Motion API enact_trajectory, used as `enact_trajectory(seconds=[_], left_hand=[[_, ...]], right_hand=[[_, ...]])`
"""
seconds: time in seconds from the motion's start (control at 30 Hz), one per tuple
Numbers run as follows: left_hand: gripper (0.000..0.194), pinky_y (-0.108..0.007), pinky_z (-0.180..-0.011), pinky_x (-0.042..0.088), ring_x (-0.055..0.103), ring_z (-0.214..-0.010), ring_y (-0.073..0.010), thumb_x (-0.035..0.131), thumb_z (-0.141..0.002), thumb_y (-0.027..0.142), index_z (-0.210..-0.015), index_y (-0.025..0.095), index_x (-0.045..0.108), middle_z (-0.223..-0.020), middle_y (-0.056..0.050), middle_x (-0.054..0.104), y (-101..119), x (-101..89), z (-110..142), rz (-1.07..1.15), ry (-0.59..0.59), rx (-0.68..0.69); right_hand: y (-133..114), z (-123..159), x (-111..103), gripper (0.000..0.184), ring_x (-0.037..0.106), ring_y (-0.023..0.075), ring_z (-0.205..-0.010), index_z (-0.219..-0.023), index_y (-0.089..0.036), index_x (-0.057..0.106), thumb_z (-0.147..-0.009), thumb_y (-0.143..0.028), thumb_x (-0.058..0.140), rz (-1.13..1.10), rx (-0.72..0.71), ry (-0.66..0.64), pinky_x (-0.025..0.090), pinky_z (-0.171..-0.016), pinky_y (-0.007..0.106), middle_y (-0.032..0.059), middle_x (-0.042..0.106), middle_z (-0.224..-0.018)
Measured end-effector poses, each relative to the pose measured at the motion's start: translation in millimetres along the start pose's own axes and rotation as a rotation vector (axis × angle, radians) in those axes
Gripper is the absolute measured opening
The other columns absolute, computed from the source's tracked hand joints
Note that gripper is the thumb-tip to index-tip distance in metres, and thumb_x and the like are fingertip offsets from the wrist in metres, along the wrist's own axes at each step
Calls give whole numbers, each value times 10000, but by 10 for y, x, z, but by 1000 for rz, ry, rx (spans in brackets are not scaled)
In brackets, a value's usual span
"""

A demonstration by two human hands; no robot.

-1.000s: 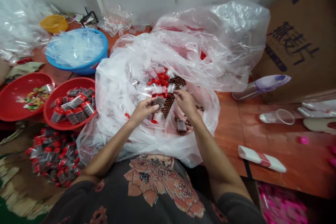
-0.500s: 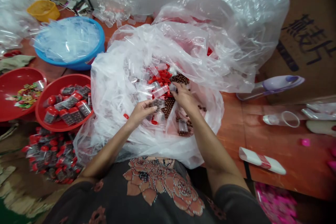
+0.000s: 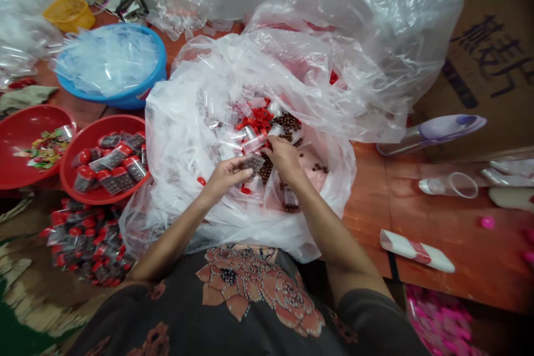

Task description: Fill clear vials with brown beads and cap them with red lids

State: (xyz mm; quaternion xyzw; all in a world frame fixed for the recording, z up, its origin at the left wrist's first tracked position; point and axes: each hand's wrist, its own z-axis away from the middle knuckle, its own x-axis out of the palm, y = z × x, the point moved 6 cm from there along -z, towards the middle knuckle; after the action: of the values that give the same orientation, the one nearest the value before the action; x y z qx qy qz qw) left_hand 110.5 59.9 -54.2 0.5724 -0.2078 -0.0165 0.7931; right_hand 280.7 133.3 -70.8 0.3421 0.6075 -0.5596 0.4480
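Note:
My left hand (image 3: 227, 179) is closed around a small clear plastic box (image 3: 252, 163) with dark brown balls inside, tilted over the pile. Close to its right, my right hand (image 3: 284, 160) has its fingers pinched together beside a cluster of red caps (image 3: 259, 118); what lies between its fingertips is hidden. Loose brown balls (image 3: 267, 169) lie under and between the hands. Empty clear boxes (image 3: 254, 143) rest just beyond the left fingertips. All this sits within a large spread plastic bag (image 3: 175, 122).
At left stand a blue basin (image 3: 161, 69) of clear plastic pieces, a red basin (image 3: 69, 175) of filled red-capped boxes and another red basin (image 3: 25, 175) with colourful bits. A heap of filled boxes (image 3: 87, 245) lies below. Rightward are a purple-and-clear device (image 3: 446, 129), clear cup (image 3: 459, 185) and carton (image 3: 479, 117).
My right hand has moved from the clear box by the brown balls leftward and slightly down, closer to the left hand. My left hand still holds its box in about the same place.

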Motion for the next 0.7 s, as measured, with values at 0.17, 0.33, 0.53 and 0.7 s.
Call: enact_trajectory(seconds=[0.17,0.33,0.53,0.7], left_hand=[[500,-318,-807,583,688,-865,-172,811,-731,332,-1171,124,699,-1038,-101,741,7,-3,85,13,17,-2],[514,-309,-819,581,684,-907,-172,824,-706,305,-1166,123,685,-1072,-104,733,-29,20,123,8,26,14],[516,-328,-846,580,684,-974,-196,805,-724,309,-1194,139,672,-1150,-119,719,-66,113,197,-11,-18,7],[425,-324,-866,564,676,-972,-185,772,-775,336,-1149,149,697,-1154,-106,718,-50,226,262,-62,-50,28]], right_hand=[[245,112,-33,304,648,266,-955,-1156,-238,675,-869,-300,597,-219,115,99,492,-862,389,82,735,-1009],[379,380,-86,426,641,195,-920,-1247,-213,649,-844,-314,552,-809,145,259,519,-832,364,75,702,-1214],[289,822,-20,460,576,105,-626,-1147,-253,698,-716,-400,757,-1400,312,119,474,-572,250,-24,686,-816],[116,1101,-107,367,547,105,-584,-983,-219,723,-744,-496,750,-1374,292,156,448,-537,244,-26,628,-690]])
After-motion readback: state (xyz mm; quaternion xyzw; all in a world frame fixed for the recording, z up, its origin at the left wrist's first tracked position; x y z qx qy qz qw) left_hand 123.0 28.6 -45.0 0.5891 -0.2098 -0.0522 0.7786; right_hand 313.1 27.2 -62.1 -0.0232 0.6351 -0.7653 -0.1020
